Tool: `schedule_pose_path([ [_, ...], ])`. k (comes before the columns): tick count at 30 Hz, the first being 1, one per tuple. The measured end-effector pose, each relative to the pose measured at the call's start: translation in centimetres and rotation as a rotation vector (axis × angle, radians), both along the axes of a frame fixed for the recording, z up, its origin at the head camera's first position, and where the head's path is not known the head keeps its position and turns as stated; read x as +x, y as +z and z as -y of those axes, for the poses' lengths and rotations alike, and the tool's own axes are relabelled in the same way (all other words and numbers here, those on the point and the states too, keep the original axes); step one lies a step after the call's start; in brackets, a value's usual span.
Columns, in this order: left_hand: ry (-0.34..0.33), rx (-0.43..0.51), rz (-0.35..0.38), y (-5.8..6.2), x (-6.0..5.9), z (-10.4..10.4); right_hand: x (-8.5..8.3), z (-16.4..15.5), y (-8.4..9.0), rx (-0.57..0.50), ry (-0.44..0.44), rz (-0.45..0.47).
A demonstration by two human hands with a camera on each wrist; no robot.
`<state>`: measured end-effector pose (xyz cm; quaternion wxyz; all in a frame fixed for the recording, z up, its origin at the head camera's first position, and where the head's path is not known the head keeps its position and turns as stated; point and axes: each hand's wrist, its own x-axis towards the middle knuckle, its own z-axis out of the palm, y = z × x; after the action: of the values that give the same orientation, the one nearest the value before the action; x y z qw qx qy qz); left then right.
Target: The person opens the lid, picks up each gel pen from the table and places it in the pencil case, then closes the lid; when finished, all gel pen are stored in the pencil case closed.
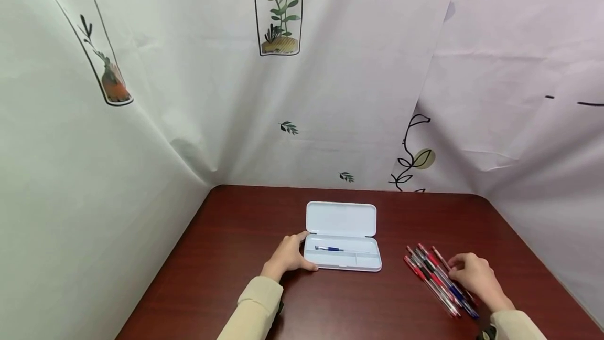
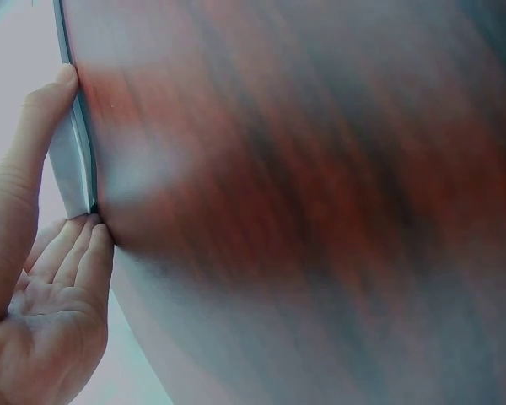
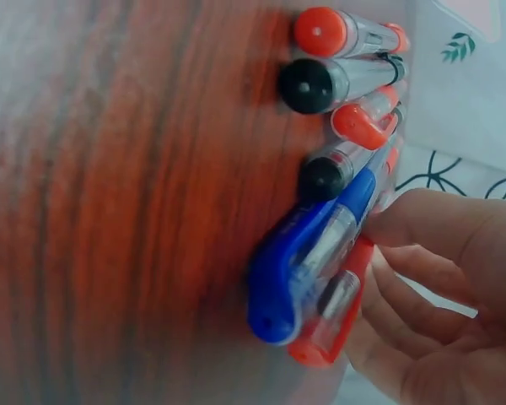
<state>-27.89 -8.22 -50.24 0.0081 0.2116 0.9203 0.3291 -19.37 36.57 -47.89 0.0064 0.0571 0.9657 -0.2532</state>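
A white pencil case [image 1: 341, 219] lies with its lid folded back on the table. Inside it rests a blue-and-silver pen [image 1: 329, 248]. My left hand [image 1: 287, 255] grips the case's left end, thumb at the near corner and fingers toward the hinge side. To the right of the case, several pens [image 1: 431, 276] lie side by side on a slant, with red, black and blue parts and clear barrels. My right hand [image 1: 475, 276] pinches a red pen [image 3: 331, 308] at the right side of this bunch. Beside that pen, in the right wrist view, is a blue pen [image 3: 274, 291].
The dark red-brown wooden table [image 1: 236, 219] has rounded far corners. A pale cloth [image 1: 330, 98] printed with plants hangs behind it and along both sides. The case's inner tray has a narrow divided strip along its near side.
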Motion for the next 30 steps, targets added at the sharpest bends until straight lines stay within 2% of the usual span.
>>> schedule_pose_path([
  [14,-0.003,-0.001,-0.003,0.2,0.1,0.0,0.0,0.5,0.7,-0.039,-0.011,-0.112],
  [30,-0.007,-0.004,-0.012,0.1,0.3,0.0,-0.5,3.3,1.6,-0.055,0.051,-0.141],
])
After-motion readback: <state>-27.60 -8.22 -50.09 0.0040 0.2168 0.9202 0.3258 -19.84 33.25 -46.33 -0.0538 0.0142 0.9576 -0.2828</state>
